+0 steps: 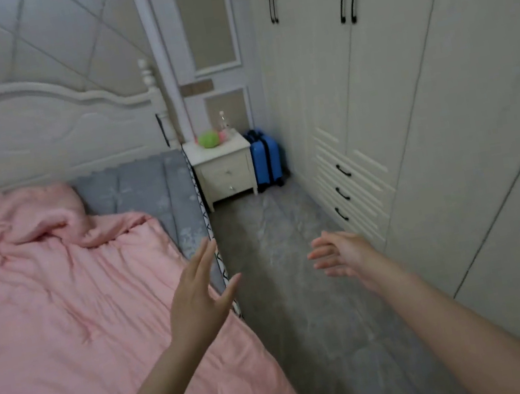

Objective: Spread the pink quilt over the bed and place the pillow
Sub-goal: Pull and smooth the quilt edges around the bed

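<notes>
Both bare hands hover empty, fingers spread: the left hand (199,296) over the bed's (178,189) right edge, the right hand (341,257) above the floor. The rumpled pink quilt (65,315) runs lengthwise toward the headboard; its bunched top corner lies ahead-left, nearer the left hand.

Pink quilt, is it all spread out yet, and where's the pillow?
Partly. The pink quilt covers most of the bed and lies fairly flat near the person. Nothing is in hand: the left hand and right hand are both open and hold nothing. Still to do: the quilt's top is bunched up, leaving the gray mattress pad bare by the headboard. No pillow is in view, so it still needs placing.
</notes>
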The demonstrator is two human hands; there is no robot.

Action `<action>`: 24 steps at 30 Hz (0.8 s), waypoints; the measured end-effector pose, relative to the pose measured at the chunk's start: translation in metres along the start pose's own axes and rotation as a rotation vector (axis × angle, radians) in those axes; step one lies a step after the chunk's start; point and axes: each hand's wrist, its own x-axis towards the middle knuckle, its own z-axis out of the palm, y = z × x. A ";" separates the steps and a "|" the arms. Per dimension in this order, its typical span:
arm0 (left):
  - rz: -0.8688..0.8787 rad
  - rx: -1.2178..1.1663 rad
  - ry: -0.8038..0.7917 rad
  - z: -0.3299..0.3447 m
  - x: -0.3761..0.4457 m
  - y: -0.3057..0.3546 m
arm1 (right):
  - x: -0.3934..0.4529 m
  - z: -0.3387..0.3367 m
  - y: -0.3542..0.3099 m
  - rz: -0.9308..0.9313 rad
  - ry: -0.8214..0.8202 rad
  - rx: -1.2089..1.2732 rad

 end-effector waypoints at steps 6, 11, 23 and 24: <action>-0.074 0.015 0.098 -0.025 0.082 -0.023 | 0.046 0.036 -0.121 -0.171 -0.061 -0.203; -0.246 -0.043 0.090 -0.002 0.159 -0.049 | 0.094 0.059 -0.192 -0.253 -0.107 -0.336; -0.149 -0.252 0.035 0.127 0.395 0.038 | 0.239 -0.069 -0.310 -0.444 -0.040 -0.308; -0.160 -0.276 0.062 0.137 0.411 0.041 | 0.256 -0.082 -0.317 -0.449 -0.026 -0.311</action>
